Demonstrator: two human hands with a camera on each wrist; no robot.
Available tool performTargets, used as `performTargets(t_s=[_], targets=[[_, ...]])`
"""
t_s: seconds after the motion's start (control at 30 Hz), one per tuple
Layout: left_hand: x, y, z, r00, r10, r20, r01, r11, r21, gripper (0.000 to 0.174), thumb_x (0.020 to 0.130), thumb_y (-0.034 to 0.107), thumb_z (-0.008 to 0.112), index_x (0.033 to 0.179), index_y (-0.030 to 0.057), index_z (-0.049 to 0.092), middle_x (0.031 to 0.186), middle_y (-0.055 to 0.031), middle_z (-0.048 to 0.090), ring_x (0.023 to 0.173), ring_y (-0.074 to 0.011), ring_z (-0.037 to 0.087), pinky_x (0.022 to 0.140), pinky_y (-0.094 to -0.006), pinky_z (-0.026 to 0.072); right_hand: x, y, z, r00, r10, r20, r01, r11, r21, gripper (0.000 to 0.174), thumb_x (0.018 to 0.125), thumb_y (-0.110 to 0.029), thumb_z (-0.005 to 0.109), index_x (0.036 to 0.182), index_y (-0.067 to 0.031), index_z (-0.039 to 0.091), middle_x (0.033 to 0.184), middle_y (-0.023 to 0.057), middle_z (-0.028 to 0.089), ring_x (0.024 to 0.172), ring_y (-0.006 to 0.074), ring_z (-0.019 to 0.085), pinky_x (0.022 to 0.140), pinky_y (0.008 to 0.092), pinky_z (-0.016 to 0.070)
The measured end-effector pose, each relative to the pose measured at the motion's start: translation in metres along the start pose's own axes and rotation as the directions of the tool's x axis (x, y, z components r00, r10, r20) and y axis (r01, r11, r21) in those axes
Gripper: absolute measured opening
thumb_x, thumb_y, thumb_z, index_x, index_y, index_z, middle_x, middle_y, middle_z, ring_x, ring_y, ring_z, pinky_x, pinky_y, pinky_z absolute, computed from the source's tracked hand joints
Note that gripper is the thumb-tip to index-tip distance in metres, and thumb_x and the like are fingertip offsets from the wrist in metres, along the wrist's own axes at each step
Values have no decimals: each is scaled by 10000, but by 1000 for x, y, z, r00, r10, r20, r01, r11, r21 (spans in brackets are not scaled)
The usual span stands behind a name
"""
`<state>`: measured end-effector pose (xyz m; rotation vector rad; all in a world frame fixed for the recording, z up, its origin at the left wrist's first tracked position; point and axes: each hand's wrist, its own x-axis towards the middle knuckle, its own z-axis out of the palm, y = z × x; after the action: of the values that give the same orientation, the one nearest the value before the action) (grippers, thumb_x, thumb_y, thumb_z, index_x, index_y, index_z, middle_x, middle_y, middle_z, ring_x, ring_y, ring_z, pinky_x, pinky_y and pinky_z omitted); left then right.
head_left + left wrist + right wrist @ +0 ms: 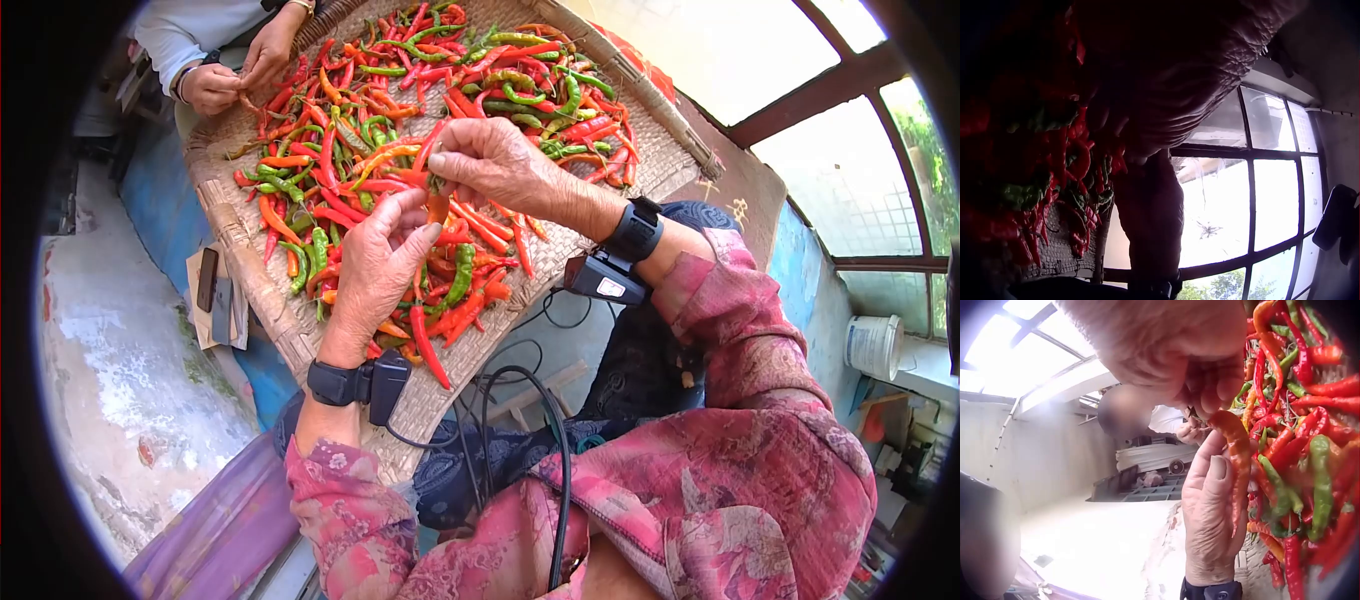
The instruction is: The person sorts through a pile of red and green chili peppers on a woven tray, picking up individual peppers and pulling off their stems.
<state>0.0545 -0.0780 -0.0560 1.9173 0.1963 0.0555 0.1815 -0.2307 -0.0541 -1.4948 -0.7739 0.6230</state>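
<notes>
Gripped between thumb and fingers of the left hand (378,270), an orange pepper (1237,465) is held over the heap of peppers (462,275), well in from the tray's (285,315) near corner; its stem end appears to be pinched by the right hand (505,165). Ideally, the stem is taken close to its base and the flesh held lightly, lest it be bruised. The left forearm is extended past the near corner; the right is brought across from the right. Near the left corner, another person's hands (212,88) are seen.

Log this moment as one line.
left grip: holds orange-red pepper | right grip: at its stem end | woven tray: red, green peppers
</notes>
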Motion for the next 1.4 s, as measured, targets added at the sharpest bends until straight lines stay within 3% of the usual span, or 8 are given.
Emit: performTargets(t_s=[0.37,0.6,0.73,0.87,1.07,1.23,1.3,1.4], targets=[[-1,4,-7,1000,-3,-8,5,968,250,206,865,176,636,990,13,628,760,-39,656,700,-91,594,646,-259,475,-3,7,21,987,-78,138,105,973,-204,240,852,-235,664,845,-23,551,657,8,558,626,61,510,550,255,432],[-2,-10,1,988,64,-137,-76,993,-91,200,855,115,646,1036,39,605,762,-11,636,691,-72,586,655,-225,479,-2,6,24,946,-317,60,318,885,-339,143,806,-124,598,798,-5,519,647,171,571,632,330,613,543,406,458],[-1,10,0,938,262,-227,-179,927,330,260,833,93,651,1076,62,564,899,-31,602,898,-118,563,705,-262,493,-3,-10,12,917,-351,187,393,872,-291,104,801,-80,576,782,-10,501,649,125,549,600,271,577,555,367,452],[2,-6,-5,953,303,7,-273,848,454,185,854,136,612,1009,37,591,888,-115,577,872,-260,538,719,-348,455,5,-8,-5,908,-351,229,394,901,-180,104,857,-119,589,863,-22,553,697,22,557,657,93,523,593,274,445],[6,-8,-9,956,239,-169,-154,903,401,146,902,147,558,966,23,601,774,-122,613,718,-255,603,660,-353,472,24,-25,-63,956,-265,-126,267,964,-7,120,855,-146,609,877,-29,595,740,9,605,626,64,570,534,202,478],[5,-7,-14,960,204,-192,-122,921,369,107,880,82,566,950,13,609,829,-113,663,750,-174,645,666,-293,499,39,-1,-99,805,-345,-483,15,825,-565,244,860,-221,625,1013,-42,559,769,57,617,673,129,607,592,265,499],[6,-8,-17,955,227,-193,-144,918,369,100,872,67,573,946,11,609,824,-108,662,751,-168,643,666,-292,498,42,6,-97,674,-586,-449,-113,518,-848,277,800,-223,628,982,-15,605,806,181,633,778,325,636,742,409,516],[3,-7,-21,943,219,-252,-120,926,357,86,861,37,578,935,8,610,806,-101,657,733,-162,635,660,-291,494,39,15,-74,894,-397,-210,68,582,-810,243,800,-169,620,1003,-36,607,809,149,624,778,282,632,702,374,506]])
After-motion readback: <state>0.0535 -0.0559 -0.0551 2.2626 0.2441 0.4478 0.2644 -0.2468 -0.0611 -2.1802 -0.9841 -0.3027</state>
